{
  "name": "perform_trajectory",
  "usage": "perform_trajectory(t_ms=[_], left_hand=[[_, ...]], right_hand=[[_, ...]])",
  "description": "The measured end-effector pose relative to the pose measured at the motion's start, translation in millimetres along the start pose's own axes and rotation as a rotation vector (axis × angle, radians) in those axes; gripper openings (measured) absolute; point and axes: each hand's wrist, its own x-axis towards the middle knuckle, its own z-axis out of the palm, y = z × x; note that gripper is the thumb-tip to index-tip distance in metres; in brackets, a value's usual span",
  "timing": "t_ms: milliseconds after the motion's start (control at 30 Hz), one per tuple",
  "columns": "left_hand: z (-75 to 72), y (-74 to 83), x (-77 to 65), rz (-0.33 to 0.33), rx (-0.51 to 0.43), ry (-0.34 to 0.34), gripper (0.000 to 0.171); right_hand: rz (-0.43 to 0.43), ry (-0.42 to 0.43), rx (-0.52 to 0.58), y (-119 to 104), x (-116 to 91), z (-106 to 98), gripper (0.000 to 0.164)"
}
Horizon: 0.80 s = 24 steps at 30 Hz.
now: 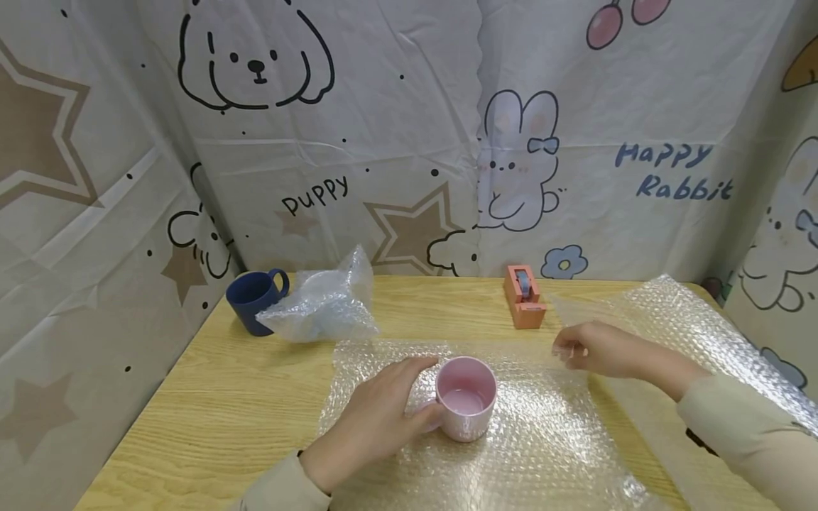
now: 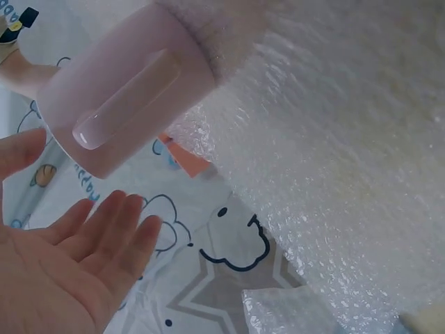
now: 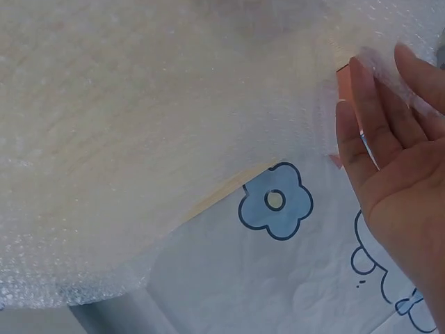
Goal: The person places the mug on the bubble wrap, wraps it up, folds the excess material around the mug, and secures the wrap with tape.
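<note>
A pink mug [image 1: 466, 399] stands upright on a sheet of bubble wrap [image 1: 537, 426] spread over the table. My left hand [image 1: 383, 408] is at the mug's left side, its thumb beside the handle and its fingers loosely extended. In the left wrist view that hand [image 2: 76, 264] shows an empty palm, with the mug's handle [image 2: 128, 101] turned toward it. My right hand [image 1: 601, 348] pinches the far right corner of the sheet. Clear film passes between the thumb and fingers of this hand [image 3: 400, 153] in the right wrist view.
At the back left, a dark blue mug [image 1: 252, 301] stands next to a bubble-wrapped bundle [image 1: 329, 301]. An orange tape dispenser [image 1: 525, 298] sits at the back, behind the sheet. More bubble wrap [image 1: 677, 319] lies along the right edge. A printed cloth [image 1: 396, 142] hangs around the table.
</note>
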Motion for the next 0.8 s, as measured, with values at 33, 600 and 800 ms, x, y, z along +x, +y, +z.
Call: perform_trajectory(t_ms=[33, 600, 800], left_hand=[[0.4, -0.1, 0.0, -0.008, -0.001, -0.007, 0.065], [5.6, -6.1, 0.1, -0.027, 0.009, -0.085, 0.024], [6.1, -5.9, 0.8, -0.037, 0.002, -0.103, 0.023]], right_hand=[[0.004, 0.003, 0.025, -1, -2, -1, 0.014], [0.291, 0.115, 0.362, -69, -5, -20, 0.028], [0.299, 0.113, 0.421, -98, 8, -19, 0.029]])
